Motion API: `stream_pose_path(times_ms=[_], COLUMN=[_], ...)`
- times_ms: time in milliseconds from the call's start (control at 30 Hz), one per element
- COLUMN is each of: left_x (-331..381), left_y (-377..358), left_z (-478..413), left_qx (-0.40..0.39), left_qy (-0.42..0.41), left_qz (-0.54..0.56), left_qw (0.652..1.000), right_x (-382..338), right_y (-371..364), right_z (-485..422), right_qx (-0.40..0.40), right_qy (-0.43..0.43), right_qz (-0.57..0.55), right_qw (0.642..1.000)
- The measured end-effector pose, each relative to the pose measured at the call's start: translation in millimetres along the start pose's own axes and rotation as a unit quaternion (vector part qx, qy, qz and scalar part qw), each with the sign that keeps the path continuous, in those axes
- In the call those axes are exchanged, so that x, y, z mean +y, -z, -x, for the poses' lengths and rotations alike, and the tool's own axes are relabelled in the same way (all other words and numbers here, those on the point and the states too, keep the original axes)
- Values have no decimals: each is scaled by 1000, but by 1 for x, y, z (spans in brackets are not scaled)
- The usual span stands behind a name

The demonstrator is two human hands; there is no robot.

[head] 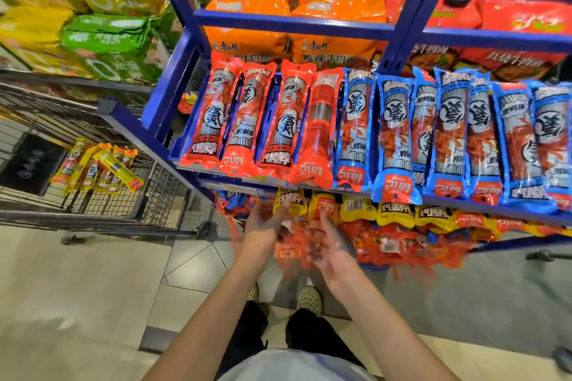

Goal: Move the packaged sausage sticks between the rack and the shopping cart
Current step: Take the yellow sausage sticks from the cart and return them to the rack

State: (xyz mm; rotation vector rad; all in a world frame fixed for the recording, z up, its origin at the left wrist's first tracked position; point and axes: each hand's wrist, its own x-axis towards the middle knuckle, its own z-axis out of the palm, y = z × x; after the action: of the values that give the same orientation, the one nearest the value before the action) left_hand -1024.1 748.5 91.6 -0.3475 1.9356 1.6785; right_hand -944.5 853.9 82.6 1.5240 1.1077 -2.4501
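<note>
Yellow packaged sausage sticks [356,209] hang in a row on the rack's lower tier, under the blue shelf [309,187]. Both my hands are raised just below that row and blurred by motion. My left hand [266,227] has its fingers spread, with the fingertips at the leftmost yellow pack [291,201]. My right hand [328,246] is beside it, one finger touching the second yellow pack [322,206], and holds nothing that I can see. Several yellow packs [99,170] lie in the shopping cart [130,210] at the left.
Red sausage packs [257,117] and blue ones [448,133] fill the shelf above my hands. Red packs [402,247] crowd the bottom tier. Noodle bags [294,6] stack higher up. The cart stands against the rack's left post [161,145]. My feet are on the tiled floor below.
</note>
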Motion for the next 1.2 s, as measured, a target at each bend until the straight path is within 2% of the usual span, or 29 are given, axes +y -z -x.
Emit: stream_pose_path(times_ms=[100,233,400,500,633,733,1000,1067,1200], left_x=[-12,-28,-61,-84,-119,-140,-194,-200,-204], left_y=[22,65,140,194,269,319,438,463,511], left_z=[-2,-1,18,34,63,87,122,119,110], left_qx=[5,17,39,97,199,251,352,358,370], left_qy=[19,62,124,143,171,199,259,269,275], left_qz=[24,15,-29,-18,66,80,175,186,201], left_qw=[1000,998,991,985,963,944,882,875,864], right_x=[13,32,59,81,116,146,220,236,265], right_y=[12,6,-42,-81,-137,-172,-281,-303,-350], right_z=[5,-4,-12,-13,-14,-9,16,17,13], right_qx=[-23,-7,-70,-147,-202,-233,-307,-307,-307], right_qy=[-5,-37,-11,8,44,58,78,72,85], right_qz=[49,162,337,452,562,649,763,780,789], right_qw=[999,986,939,880,801,722,564,540,525])
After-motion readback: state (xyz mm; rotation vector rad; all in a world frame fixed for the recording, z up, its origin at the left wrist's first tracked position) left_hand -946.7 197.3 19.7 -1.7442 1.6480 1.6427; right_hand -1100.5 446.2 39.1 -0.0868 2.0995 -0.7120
